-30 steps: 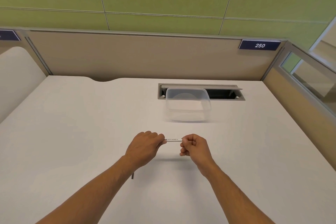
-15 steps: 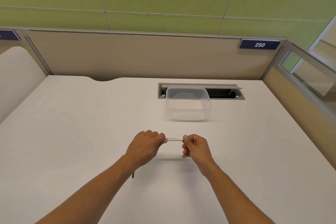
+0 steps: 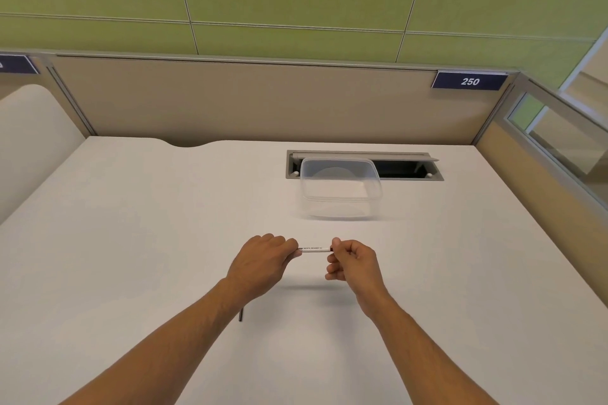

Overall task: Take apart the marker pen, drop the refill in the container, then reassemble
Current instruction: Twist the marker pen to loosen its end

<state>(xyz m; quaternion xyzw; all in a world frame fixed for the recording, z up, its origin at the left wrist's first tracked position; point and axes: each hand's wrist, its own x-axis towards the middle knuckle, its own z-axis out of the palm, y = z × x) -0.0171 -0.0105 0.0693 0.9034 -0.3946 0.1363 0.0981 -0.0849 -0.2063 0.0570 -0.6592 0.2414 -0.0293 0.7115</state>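
I judged the task barely begun: my left hand [image 3: 261,260] and right hand [image 3: 353,261] each had fingers closed on the marker pen [image 3: 314,249], held mid-surface, while the container [image 3: 340,187] near the far edge looked empty.

1. Your left hand [image 3: 261,261] sits knuckles up, fingers curled closed around one end of the marker pen [image 3: 314,249] — the forearm runs in from the lower left.
2. Your right hand [image 3: 353,261] pinches the other end between thumb and forefinger, remaining fingers folded under.
3. Both hands hover level, near each other — forearms bare, wrists straight.
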